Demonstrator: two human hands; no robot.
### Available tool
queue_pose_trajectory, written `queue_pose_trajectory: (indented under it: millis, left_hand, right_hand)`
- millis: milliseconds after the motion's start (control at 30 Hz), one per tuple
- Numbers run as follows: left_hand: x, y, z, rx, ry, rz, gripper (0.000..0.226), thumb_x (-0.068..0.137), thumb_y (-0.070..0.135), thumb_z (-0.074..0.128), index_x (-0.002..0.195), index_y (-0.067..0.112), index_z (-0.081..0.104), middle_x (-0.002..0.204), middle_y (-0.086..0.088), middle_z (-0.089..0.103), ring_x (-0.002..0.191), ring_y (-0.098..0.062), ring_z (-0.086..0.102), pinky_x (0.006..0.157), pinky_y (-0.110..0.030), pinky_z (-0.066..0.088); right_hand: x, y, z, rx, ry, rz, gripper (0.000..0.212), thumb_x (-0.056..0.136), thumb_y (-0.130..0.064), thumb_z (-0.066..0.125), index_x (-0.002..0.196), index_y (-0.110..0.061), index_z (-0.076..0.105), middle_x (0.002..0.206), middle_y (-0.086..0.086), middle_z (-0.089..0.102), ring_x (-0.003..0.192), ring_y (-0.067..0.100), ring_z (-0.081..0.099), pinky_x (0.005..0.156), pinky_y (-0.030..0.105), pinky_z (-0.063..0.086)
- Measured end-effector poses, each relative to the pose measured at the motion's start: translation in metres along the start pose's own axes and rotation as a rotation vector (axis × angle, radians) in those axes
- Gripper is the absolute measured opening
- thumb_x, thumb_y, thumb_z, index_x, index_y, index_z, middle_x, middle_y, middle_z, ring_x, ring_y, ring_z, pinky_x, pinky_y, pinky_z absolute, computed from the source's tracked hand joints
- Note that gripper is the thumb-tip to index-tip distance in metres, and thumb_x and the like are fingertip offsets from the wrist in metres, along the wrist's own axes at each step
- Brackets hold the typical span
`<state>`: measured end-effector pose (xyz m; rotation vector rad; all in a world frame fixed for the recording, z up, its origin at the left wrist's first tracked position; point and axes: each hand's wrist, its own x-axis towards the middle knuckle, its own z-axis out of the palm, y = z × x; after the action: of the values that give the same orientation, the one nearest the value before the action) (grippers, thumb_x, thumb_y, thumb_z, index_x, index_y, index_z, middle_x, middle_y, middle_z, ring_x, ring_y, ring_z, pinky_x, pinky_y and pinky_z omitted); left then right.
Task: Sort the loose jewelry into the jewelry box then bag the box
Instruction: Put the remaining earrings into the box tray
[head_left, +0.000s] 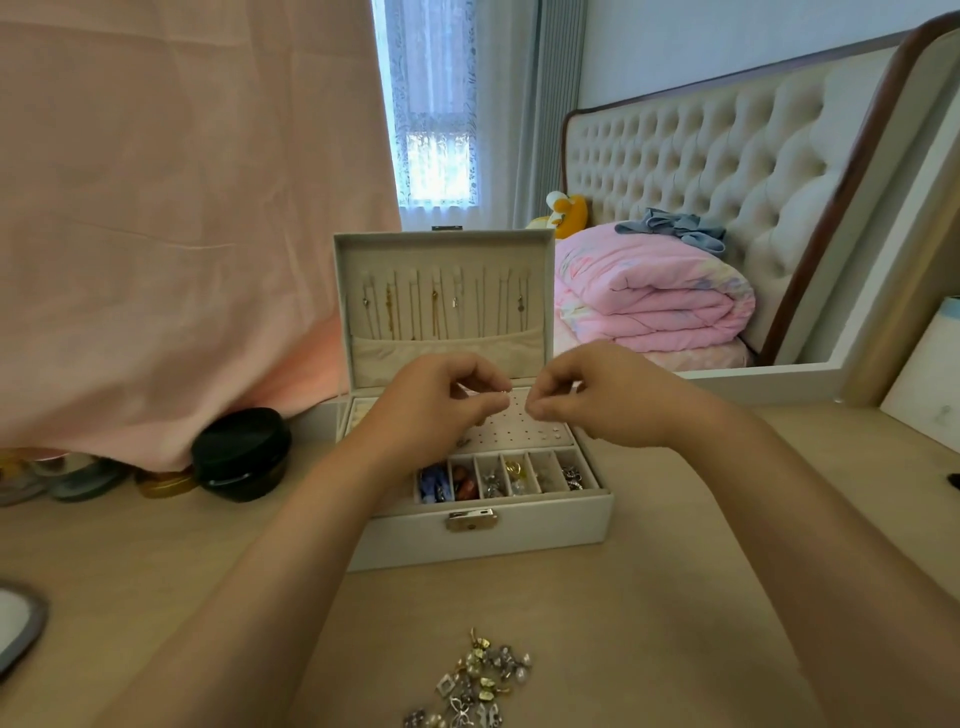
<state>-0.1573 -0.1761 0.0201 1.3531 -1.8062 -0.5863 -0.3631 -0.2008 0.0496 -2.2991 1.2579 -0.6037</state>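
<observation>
A white jewelry box stands open on the desk, its lid upright with thin necklaces hanging inside. Its front row of small compartments holds beads, rings and charms, and behind them lies a perforated earring panel. My left hand and my right hand hover side by side over that panel, fingers curled, fingertips nearly meeting. My left hand pinches a tiny pale earring; whether my right fingertips hold anything is hidden. A pile of loose jewelry lies on the desk near the front edge.
A black round jar and several small pots sit left of the box under a pink cloth. A mirror frame leans at the right, reflecting a bed. A grey-rimmed dish lies at the far left.
</observation>
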Motion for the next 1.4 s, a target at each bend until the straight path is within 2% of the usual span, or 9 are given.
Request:
queue_pose_trajectory:
  millis: [133,367,567,833,1000,1100,1200,1300,1400]
  left_hand:
    - [-0.002,0.006,-0.004,-0.163,0.015,-0.036,0.008,0.092,0.023,0.071,0.099,0.025,0.074,0.086,0.007,0.076,0.071,-0.006,0.068,0.064,-0.019,0.054]
    - [-0.002,0.014,-0.014,-0.306,0.103,-0.101,0.011,0.092,0.024,0.071,0.101,0.017,0.070,0.084,0.003,0.077,0.065,-0.005,0.065,0.052,-0.011,0.047]
    - [-0.002,0.019,-0.017,-0.353,0.125,-0.095,0.014,0.091,0.031,0.070,0.099,0.020,0.075,0.085,0.007,0.077,0.065,-0.004,0.063,0.054,-0.012,0.047]
    - [-0.005,0.024,-0.023,-0.339,0.026,-0.074,0.020,0.097,0.027,0.063,0.114,0.030,0.075,0.098,0.013,0.077,0.085,-0.008,0.069,0.064,-0.019,0.051]
    - [-0.005,0.019,-0.026,-0.290,-0.008,-0.040,0.025,0.096,0.032,0.065,0.119,0.036,0.073,0.102,0.009,0.076,0.096,-0.012,0.069,0.073,-0.025,0.052]
    - [-0.003,0.013,-0.024,-0.162,-0.007,-0.010,0.030,0.096,0.036,0.063,0.126,0.035,0.068,0.106,0.016,0.072,0.094,-0.002,0.066,0.078,-0.022,0.053]
    - [-0.002,0.005,-0.021,0.132,0.016,0.022,0.033,0.098,0.032,0.062,0.131,0.032,0.063,0.115,0.021,0.064,0.098,0.004,0.060,0.088,-0.020,0.051]
    - [0.001,-0.009,-0.019,0.408,0.006,0.038,0.033,0.100,0.032,0.058,0.133,0.033,0.061,0.136,0.013,0.057,0.128,-0.008,0.047,0.109,-0.032,0.036]
    - [0.003,-0.018,-0.019,0.512,-0.059,0.027,0.038,0.102,0.032,0.050,0.139,0.033,0.057,0.145,0.010,0.050,0.136,-0.014,0.037,0.114,-0.038,0.030]
  right_hand:
    - [0.002,-0.005,0.007,0.172,0.172,-0.093,0.022,0.088,-0.012,0.074,0.099,-0.031,0.072,0.090,-0.008,0.071,0.053,0.004,0.062,0.060,0.024,0.055]
    - [0.003,-0.019,0.023,0.294,0.315,-0.135,0.023,0.087,-0.017,0.076,0.103,-0.032,0.077,0.087,-0.009,0.074,0.055,0.012,0.064,0.063,0.021,0.057]
    - [0.005,-0.023,0.031,0.370,0.455,-0.113,0.010,0.086,-0.022,0.078,0.087,-0.031,0.075,0.083,-0.010,0.073,0.048,0.012,0.061,0.054,0.022,0.050]
    - [0.005,-0.022,0.030,0.370,0.581,-0.093,0.015,0.086,-0.021,0.078,0.089,-0.035,0.075,0.081,-0.012,0.074,0.048,0.012,0.061,0.053,0.020,0.052]
    - [0.007,-0.020,0.029,0.460,0.551,-0.054,0.013,0.086,-0.018,0.078,0.092,-0.030,0.077,0.071,-0.013,0.073,0.047,0.012,0.059,0.054,0.018,0.051]
    - [0.009,-0.013,0.027,0.434,0.496,-0.014,0.009,0.086,-0.017,0.078,0.094,-0.022,0.079,0.068,-0.012,0.072,0.048,0.013,0.059,0.051,0.015,0.046]
    - [0.013,-0.004,0.024,0.399,0.476,0.053,0.011,0.084,-0.011,0.079,0.092,-0.018,0.080,0.073,-0.007,0.073,0.044,0.005,0.057,0.048,0.015,0.046]
    - [0.021,0.003,0.022,0.346,0.462,0.116,0.015,0.081,-0.011,0.082,0.094,-0.019,0.079,0.080,-0.001,0.074,0.045,-0.005,0.056,0.050,0.016,0.046]
    - [0.034,0.009,0.019,0.233,0.458,0.119,0.012,0.079,-0.015,0.084,0.086,-0.024,0.078,0.079,-0.008,0.074,0.056,-0.008,0.061,0.063,0.017,0.045]
